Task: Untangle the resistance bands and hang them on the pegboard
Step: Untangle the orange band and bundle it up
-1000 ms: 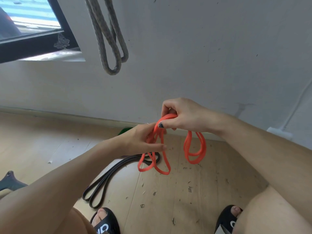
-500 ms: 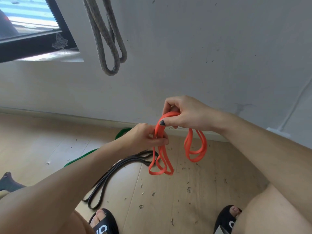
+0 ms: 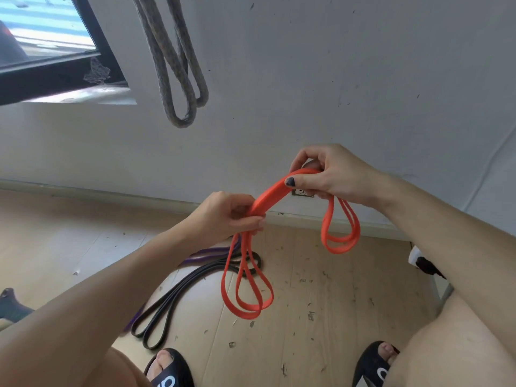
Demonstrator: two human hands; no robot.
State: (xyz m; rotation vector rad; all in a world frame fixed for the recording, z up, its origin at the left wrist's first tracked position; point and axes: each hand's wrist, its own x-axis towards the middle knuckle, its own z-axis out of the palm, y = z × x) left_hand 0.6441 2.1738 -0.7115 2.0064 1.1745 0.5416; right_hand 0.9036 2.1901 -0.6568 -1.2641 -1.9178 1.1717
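An orange resistance band (image 3: 272,195) is folded into several strands and held in the air between both hands. My left hand (image 3: 229,216) grips the bundle at its lower left end, and two long loops hang below it. My right hand (image 3: 326,174) pinches the upper right end, and two shorter loops dangle beneath it. A black band (image 3: 178,300) lies on the wooden floor below my left arm. A purple band (image 3: 206,254) lies beside it, partly hidden by my left forearm. No pegboard is in view.
A grey braided rope loop (image 3: 178,76) hangs against the white wall. A dark window frame (image 3: 64,76) is at the upper left. My feet in black sandals (image 3: 170,370) stand at the bottom, and a white box with a black plug (image 3: 421,261) is at the right.
My hands have drawn apart, stretching the orange strands between them. The view shifted; a purple band now shows on the floor where a green one showed before.
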